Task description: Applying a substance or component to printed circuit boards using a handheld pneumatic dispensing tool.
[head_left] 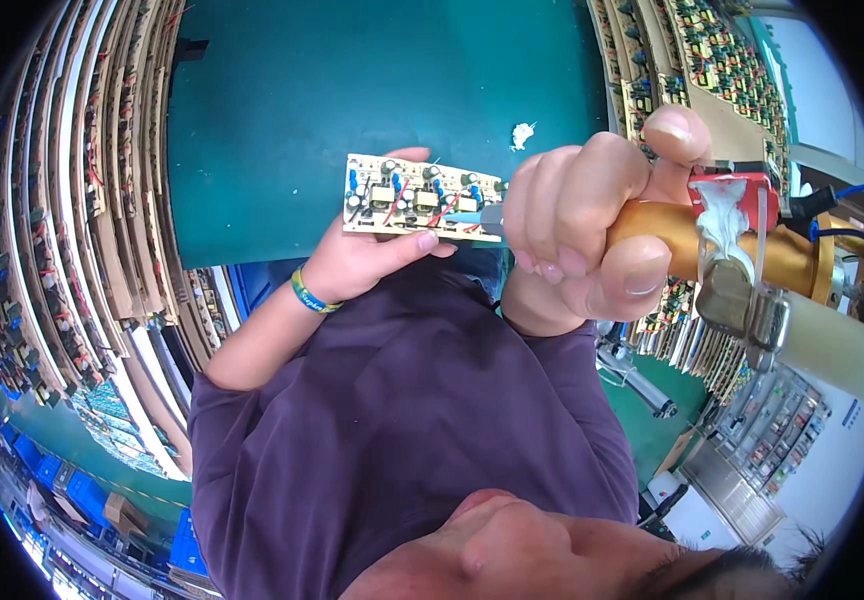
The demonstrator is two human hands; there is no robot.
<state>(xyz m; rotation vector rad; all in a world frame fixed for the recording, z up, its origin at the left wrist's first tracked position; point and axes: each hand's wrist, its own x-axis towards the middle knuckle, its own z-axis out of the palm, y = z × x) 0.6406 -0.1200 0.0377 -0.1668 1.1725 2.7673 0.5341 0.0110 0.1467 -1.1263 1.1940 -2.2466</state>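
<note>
My left hand (pixel 362 262) holds a small tan circuit board (pixel 422 195) by its near edge, thumb on top. The board carries yellow transformers, blue and black capacitors and red wires. A green-and-yellow band (pixel 312 295) circles that wrist. My right hand (pixel 582 230) is wrapped around a gold-coloured glue dispenser (pixel 792 255) that has a red block smeared with white paste. Its thin blue-grey nozzle (pixel 472 217) touches the board's right part.
A dark green mat (pixel 352 80) lies under the board, with a white blob of paste (pixel 522 134) on it. Rows of stacked circuit boards stand in racks at the left (pixel 82 200) and upper right (pixel 722 50). Blue and black hoses (pixel 842 205) lead off the dispenser.
</note>
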